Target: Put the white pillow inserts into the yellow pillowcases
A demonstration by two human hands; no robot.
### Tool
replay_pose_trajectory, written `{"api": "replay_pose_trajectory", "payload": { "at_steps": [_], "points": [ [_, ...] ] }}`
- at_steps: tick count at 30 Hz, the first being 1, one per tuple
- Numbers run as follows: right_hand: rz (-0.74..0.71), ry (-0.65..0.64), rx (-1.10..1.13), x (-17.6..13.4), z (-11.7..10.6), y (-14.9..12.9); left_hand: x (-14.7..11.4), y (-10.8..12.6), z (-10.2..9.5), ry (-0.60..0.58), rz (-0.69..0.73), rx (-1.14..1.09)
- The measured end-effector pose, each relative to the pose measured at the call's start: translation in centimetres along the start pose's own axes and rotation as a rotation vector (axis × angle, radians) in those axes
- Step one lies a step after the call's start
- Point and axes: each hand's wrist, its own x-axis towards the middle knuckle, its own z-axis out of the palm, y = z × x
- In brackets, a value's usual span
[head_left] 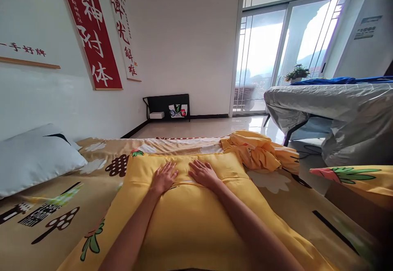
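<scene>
A yellow pillow [196, 222] with plant prints at its edges lies flat on the bed in front of me. My left hand [165, 177] rests palm down on its far part, fingers stretched out. Beside it, my right hand [204, 173] is pressed flat on the same part, fingers spread. Between and under the hands runs a crosswise seam or opening in the yellow fabric, with a thin white strip showing. Neither hand grips anything. Just beyond the pillow's far right corner is a crumpled yellow-orange cloth [258, 150].
The patterned bed sheet [27, 246] spreads around the pillow. At left lies a white pillow [39, 160]. Another yellow printed fabric [365, 177] sits at right. A plastic-covered table [325, 97] stands beyond, near glass doors [260, 58]. A low black rack [166, 101] is by the wall.
</scene>
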Motion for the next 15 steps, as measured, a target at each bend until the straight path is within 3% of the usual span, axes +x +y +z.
{"api": "replay_pose_trajectory", "payload": {
  "at_steps": [4, 8, 12, 15],
  "points": [
    [0.150, -0.027, 0.059, 0.1, -0.1, 6.0, 0.3, -4.9, 0.8, 0.008, -0.136, -0.027],
    [0.306, -0.040, 0.151, -0.9, 1.5, 11.6, -0.3, -8.9, 1.1, 0.006, -0.271, -0.084],
    [0.357, 0.028, 0.248, -1.3, 3.1, 13.6, -0.7, -9.9, 2.7, 0.066, -0.322, -0.139],
    [0.341, 0.104, 0.324, -1.8, 2.8, 13.7, -0.7, -10.0, 3.2, 0.115, -0.321, -0.178]
  ]
}}
